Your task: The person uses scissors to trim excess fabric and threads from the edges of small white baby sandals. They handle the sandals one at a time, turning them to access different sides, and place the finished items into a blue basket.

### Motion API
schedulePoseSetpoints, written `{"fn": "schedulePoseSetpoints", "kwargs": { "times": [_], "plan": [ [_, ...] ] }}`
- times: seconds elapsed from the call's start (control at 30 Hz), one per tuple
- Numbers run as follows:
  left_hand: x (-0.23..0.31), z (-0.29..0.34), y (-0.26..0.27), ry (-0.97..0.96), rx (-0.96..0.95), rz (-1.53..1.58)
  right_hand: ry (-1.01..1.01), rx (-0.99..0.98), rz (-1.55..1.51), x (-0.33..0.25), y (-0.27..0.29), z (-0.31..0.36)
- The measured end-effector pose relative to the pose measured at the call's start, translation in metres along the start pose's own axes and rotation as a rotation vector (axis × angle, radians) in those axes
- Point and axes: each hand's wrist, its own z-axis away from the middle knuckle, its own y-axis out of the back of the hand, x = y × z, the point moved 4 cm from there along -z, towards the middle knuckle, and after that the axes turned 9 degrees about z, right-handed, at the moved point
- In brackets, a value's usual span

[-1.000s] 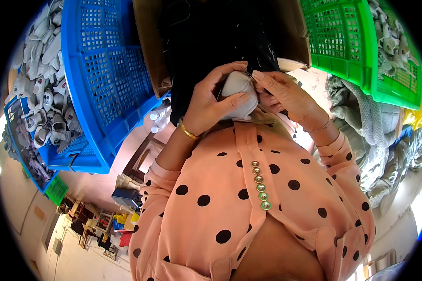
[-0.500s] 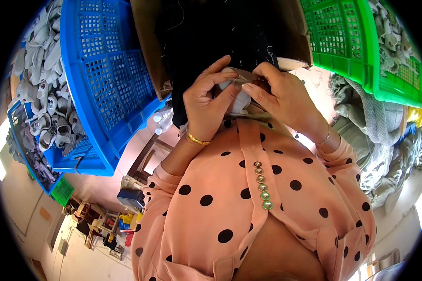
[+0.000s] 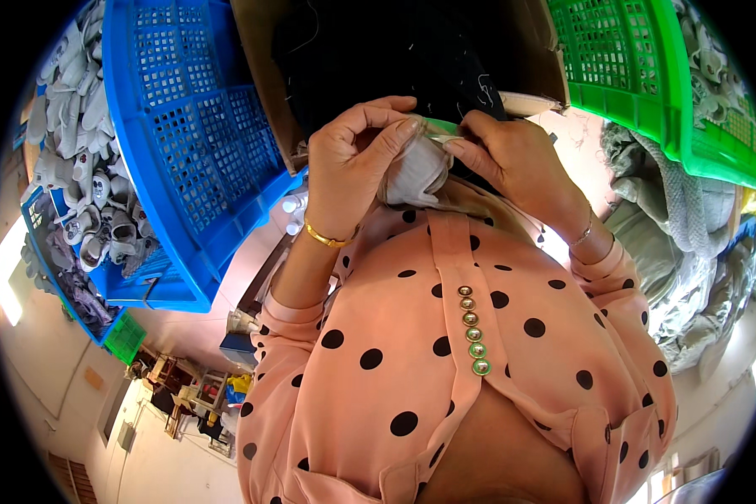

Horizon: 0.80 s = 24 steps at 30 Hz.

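A small pale grey-white fabric piece [image 3: 416, 175], bunched and rounded, is held close in front of my chest. My left hand [image 3: 349, 160] is closed on its upper left part, thumb and forefinger pinched together at the rim. Opposite it, my right hand [image 3: 517, 164] pinches the piece's upper right edge between thumb and bent forefinger. A bit of light green shows between the two hands. Both hands partly cover the piece, so its full shape is hidden. Dark cloth [image 3: 386, 59] with loose threads lies just beyond my hands.
An open cardboard box [image 3: 265, 80] surrounds the dark cloth. At the left stands a blue perforated crate [image 3: 214, 160], with several small grey shoes [image 3: 101, 227] beyond it. A green crate [image 3: 622, 59] is at the right, above grey fabric bundles [image 3: 664, 235].
My left hand has moved slightly left and my hands are farther apart. More of the pale fabric piece shows between them, and light green has come into sight.
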Motion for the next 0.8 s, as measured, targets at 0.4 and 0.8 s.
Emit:
{"fn": "schedulePoseSetpoints", "kwargs": {
  "times": [0.4,0.8],
  "plan": [
    [0.002,0.002,-0.003,0.084,-0.018,-0.009,-0.083,-0.136,-0.072,0.007,-0.004,-0.003],
    [0.006,0.015,-0.014,0.139,0.060,-0.040,-0.004,-0.040,0.204,-0.011,0.010,0.001]
  ]
}}
